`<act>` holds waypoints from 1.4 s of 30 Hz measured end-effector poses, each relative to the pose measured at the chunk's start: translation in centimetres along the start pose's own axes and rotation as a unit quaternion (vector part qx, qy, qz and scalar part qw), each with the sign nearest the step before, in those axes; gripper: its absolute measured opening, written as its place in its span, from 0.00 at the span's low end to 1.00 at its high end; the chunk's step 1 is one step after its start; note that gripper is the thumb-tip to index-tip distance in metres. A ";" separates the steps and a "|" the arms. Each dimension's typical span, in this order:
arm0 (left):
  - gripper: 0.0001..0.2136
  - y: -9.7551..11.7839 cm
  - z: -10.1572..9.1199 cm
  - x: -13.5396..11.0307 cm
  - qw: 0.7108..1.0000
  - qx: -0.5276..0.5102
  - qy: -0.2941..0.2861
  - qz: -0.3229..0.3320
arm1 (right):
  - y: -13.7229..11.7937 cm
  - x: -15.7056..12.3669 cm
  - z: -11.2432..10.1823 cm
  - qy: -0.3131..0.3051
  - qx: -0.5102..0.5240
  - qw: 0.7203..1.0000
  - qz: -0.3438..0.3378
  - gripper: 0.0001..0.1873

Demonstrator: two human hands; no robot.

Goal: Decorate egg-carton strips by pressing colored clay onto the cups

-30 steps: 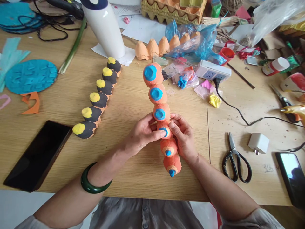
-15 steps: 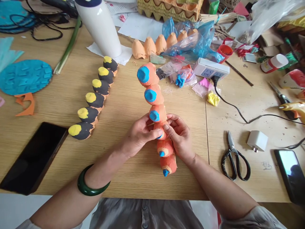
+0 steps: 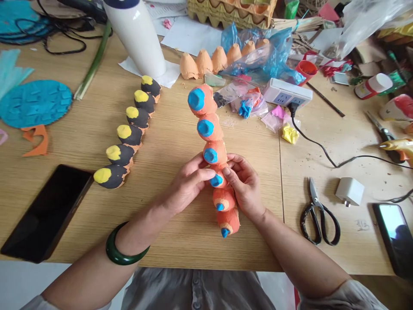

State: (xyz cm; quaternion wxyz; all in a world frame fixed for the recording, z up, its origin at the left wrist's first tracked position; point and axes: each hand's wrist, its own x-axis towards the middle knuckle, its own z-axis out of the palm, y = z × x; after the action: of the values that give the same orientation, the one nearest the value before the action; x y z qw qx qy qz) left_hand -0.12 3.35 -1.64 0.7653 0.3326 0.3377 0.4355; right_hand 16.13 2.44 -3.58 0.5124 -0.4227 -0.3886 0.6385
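Note:
An egg-carton strip [image 3: 209, 113] covered in orange clay, with blue clay on the tips of its cups, is held between my two hands. My left hand [image 3: 187, 185] grips its left side, the thumb at the edge of a blue tip and the other fingers partly hidden behind. From the right, my right hand [image 3: 243, 185] grips the same strip, its thumb on the orange side. The two nearest cups carry smaller blue tips with bare carton around them. To the left lies another egg-carton strip [image 3: 133, 135], its cups black with yellow tips.
Scissors [image 3: 316, 215], a white charger [image 3: 350, 190] and a phone [image 3: 393, 234] lie at right. A black phone [image 3: 47, 211] is at left. Behind are a power strip [image 3: 287, 92], clay packets [image 3: 250, 105], a plain carton strip [image 3: 204, 62] and a white bottle [image 3: 137, 38].
My left thumb has shifted off the middle of the fourth cup's blue tip, which now shows more fully. The grip of both hands on the strip stays much the same.

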 end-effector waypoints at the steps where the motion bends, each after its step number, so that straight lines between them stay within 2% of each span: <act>1: 0.16 0.1 0.0 0.0 1.000 -0.004 -0.009 -0.002 | 0.0 0.0 0.0 0.003 0.004 1.000 0.001 0.18; 4: 0.22 0.2 0.0 -0.1 0.999 0.014 -0.038 0.003 | 0.0 0.0 0.0 0.010 0.014 1.000 0.004 0.18; 7: 0.21 0.0 -0.2 -0.1 0.998 0.040 -0.041 0.010 | 0.0 0.0 0.1 0.007 0.024 1.000 0.004 0.17; 21: 0.22 -0.7 0.4 -0.1 0.995 0.073 0.021 0.062 | 0.0 0.0 0.3 0.002 0.021 1.000 0.003 0.20; 26: 0.24 -0.5 0.4 -0.1 0.996 0.072 0.025 0.048 | 0.0 0.1 0.2 0.003 0.023 1.000 0.005 0.18; 32: 0.20 0.1 0.0 0.1 1.000 0.010 -0.017 0.019 | -0.5 0.3 -0.1 0.022 0.026 0.998 0.046 0.17; 42: 0.22 0.1 0.1 0.1 0.999 0.036 0.008 0.014 | -0.2 0.4 -0.1 0.012 0.019 0.999 0.041 0.18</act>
State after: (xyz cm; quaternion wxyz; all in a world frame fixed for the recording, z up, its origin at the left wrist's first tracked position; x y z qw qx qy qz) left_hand -0.06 3.43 -1.53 0.7440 0.3610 0.3546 0.4363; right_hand 16.25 2.87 -3.51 0.4986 -0.4364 -0.3528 0.6606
